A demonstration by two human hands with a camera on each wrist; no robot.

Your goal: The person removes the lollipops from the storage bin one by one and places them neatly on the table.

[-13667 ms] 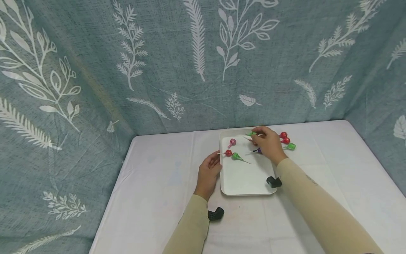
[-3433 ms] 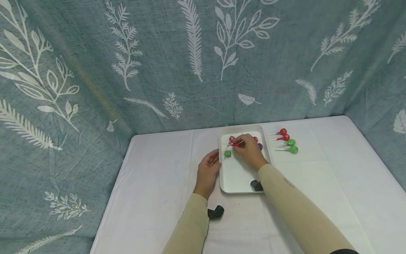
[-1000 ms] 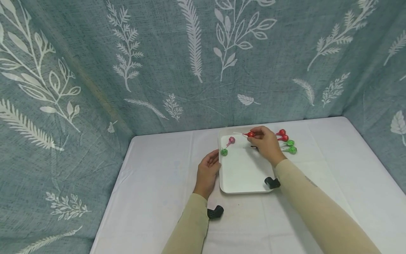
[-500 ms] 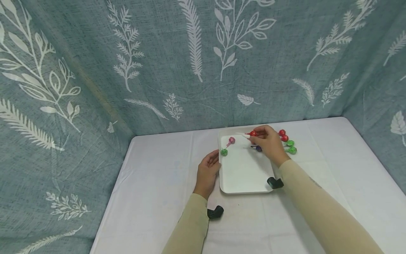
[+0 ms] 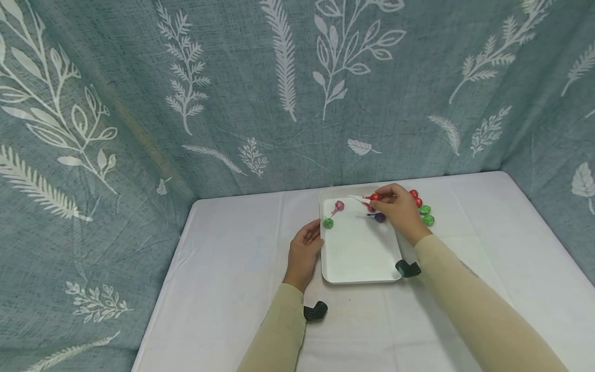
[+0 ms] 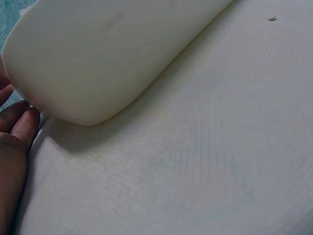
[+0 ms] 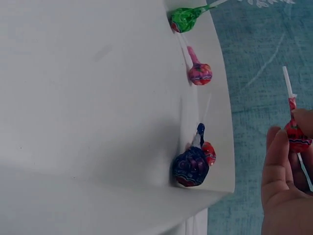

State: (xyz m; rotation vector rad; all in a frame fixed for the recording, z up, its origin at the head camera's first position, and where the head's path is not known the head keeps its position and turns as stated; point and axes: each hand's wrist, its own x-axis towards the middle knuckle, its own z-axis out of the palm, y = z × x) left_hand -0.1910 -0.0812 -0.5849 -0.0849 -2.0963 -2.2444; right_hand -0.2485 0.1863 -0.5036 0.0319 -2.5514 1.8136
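1. Left hand point(image 5: 304, 253): its loosely extended fingers rest against the left wall of the white tray point(image 5: 355, 261), pinching nothing. We should use this contact as a light brace, since a hard push would probably slide the tray.
2. Green lollipop point(image 5: 328, 223) and pink lollipop point(image 5: 340, 205): both lie inside the tray, near its left side. We should leave clearance here.
3. Held red lollipop point(image 5: 374, 197): it is raised over the tray's far right part, stick pointing left. We should mind the stick's free end, which could catch its neighbours.
4. Second red lollipop point(image 5: 370, 207) and dark blue lollipop point(image 5: 379, 217): they lie close together in the tray below. We should lift well over them.
5. Right hand point(image 5: 403, 212): thumb and fingers pinch the held one by its wrapped head. We judge this grip firm enough; squeezing could twist the wrapper.
6. Outer lollipops point(image 5: 428, 220): two red and two green lie right of the tray. We should avoid brushing them with the wrist.
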